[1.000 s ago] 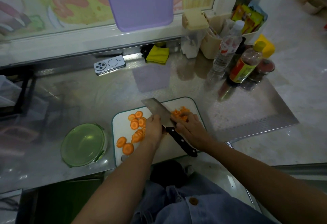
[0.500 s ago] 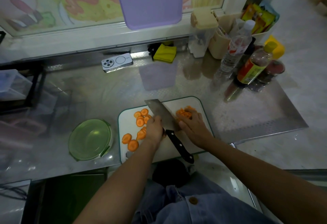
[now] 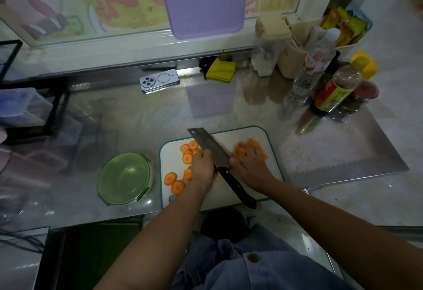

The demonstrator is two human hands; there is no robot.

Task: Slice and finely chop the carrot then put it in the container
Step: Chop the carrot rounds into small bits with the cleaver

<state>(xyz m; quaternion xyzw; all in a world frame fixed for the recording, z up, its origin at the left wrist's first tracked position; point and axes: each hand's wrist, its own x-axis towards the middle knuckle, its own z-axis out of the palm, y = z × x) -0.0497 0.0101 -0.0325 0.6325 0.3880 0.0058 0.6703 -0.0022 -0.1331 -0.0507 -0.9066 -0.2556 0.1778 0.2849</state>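
Little has shifted: left grip [image 3: 202,166] clasps the knife [image 3: 210,145], right grip [image 3: 249,163] lies flat on chopped carrot [image 3: 254,144] at 2 o'clock; I'd sweep bladeward.

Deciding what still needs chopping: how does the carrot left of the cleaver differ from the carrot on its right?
The left carrot is whole round slices; the right carrot is smaller cut pieces. The left carrot lies scattered; the right carrot is bunched partly under the right hand. Both sit on the cutting board, none in the green container.
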